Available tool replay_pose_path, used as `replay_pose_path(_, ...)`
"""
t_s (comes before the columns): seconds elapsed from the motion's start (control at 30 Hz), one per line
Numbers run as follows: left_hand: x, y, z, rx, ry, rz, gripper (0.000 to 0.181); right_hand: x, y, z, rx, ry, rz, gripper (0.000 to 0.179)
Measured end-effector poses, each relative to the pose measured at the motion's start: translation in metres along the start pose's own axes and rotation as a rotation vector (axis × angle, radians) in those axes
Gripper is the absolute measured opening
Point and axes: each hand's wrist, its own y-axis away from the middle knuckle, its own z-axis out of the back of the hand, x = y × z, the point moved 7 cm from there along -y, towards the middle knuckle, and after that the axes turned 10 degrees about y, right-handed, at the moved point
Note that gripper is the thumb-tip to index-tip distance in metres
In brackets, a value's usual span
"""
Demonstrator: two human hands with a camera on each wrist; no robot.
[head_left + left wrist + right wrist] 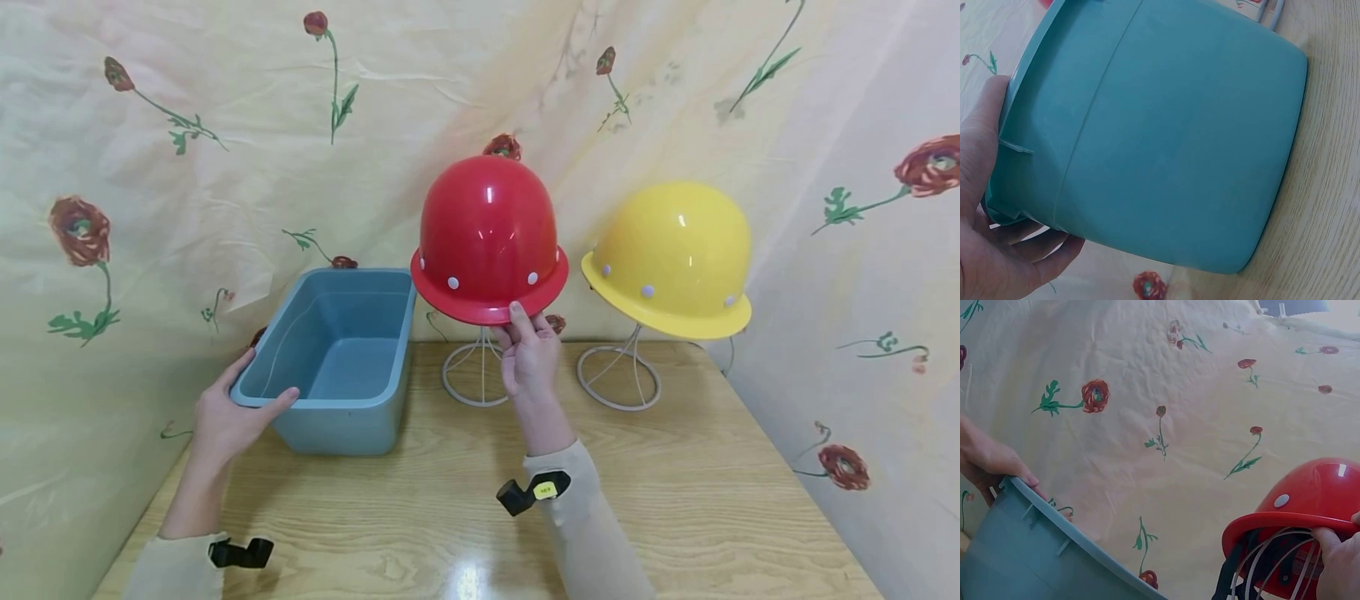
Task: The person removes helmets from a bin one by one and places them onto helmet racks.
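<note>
At the left of the table stands a blue-green plastic tub [337, 429] with nothing inside it. My left hand [228, 412] grips its near left corner, thumb on the rim and fingers around the outer side; the left wrist view shows the curled fingers [1054, 253] under the rim. A red hard hat [487, 233] sits over a white wire stand [480, 402] in the middle. The front of its brim is pinched by my right hand [531, 358], thumb at the brim's edge. In the right wrist view the stand's wires [1266, 569] show inside the hat beside dark straps.
A yellow hard hat [678, 258] rests tilted on a second wire stand [618, 407] to the right. Flower-patterned cloth [225, 125] covers the walls behind and beside the wooden table [465, 500]. Wood surface stretches in front of the tub and stands.
</note>
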Motion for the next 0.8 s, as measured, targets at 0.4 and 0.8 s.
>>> replay_pose_path(0.4, 0.0009, -0.0004, 0.0000, 0.001, 0.008, 0.002, 0.104, -0.0052, 0.0005, 0.0029, -0.008, -0.003, 0.017, 0.020)
replay_pose_path(0.8, 0.0004, 0.0002, 0.0002, 0.002, 0.001, 0.007, 0.104, -0.0100, 0.0036, 0.0062, -0.006, 0.002, -0.009, 0.037)
